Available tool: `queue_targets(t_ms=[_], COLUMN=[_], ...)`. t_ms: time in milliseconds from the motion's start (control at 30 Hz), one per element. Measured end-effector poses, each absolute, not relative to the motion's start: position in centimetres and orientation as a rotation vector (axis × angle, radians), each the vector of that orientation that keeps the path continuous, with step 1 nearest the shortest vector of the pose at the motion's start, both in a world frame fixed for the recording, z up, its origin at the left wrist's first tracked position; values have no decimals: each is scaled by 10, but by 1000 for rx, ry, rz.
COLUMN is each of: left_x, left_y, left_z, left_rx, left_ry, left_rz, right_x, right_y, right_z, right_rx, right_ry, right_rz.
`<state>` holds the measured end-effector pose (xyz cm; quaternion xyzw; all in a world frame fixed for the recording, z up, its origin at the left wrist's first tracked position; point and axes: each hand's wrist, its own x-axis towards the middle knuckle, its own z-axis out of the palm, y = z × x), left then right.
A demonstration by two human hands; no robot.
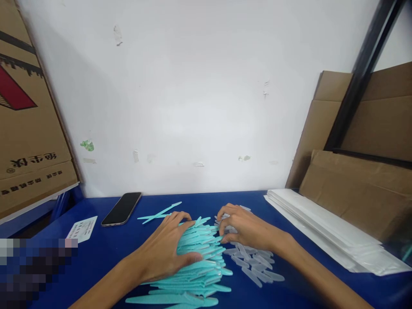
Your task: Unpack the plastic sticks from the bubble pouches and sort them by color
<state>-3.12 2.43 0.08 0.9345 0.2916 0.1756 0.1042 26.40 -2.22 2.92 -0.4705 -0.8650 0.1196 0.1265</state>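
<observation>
A thick pile of turquoise eyebrow razors (199, 244) lies across the front middle of the table, most of them pointing left to right. My left hand (164, 251) rests over the pile's left side, thumb and fingers spread apart on the razors. At the right edge of the pile, my right hand (240, 225) has its fingers curled, thumb and fingertips closed at the tip of one razor. Beneath and beside that hand are loose translucent blade caps (254, 262), partly hidden by it. Two crossed razors (161, 213) lie apart behind my left hand.
A phone (122, 209) and a white printed card (82, 228) lie on the blue table (106, 253) to the left. White flat bags (322, 231) are stacked at the right, beside brown cardboard (354, 193). A large carton (32, 128) stands at the left, against the white wall (193, 94).
</observation>
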Motion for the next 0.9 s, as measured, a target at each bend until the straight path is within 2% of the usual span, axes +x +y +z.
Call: queue_targets(t_ms=[367, 567, 900], left_x=[-22, -23, -20], left_y=[12, 11, 7], left_z=[-11, -2, -2], left_rx=[2674, 2624, 2577], left_ry=[942, 926, 941], left_rz=[602, 478, 471], right_x=[264, 258, 264], right_y=[-21, -24, -24], right_z=[31, 33, 36], right_rx=[-1315, -1310, -1366], right_ry=[-2540, -2533, -2507], right_rz=[345, 330, 288])
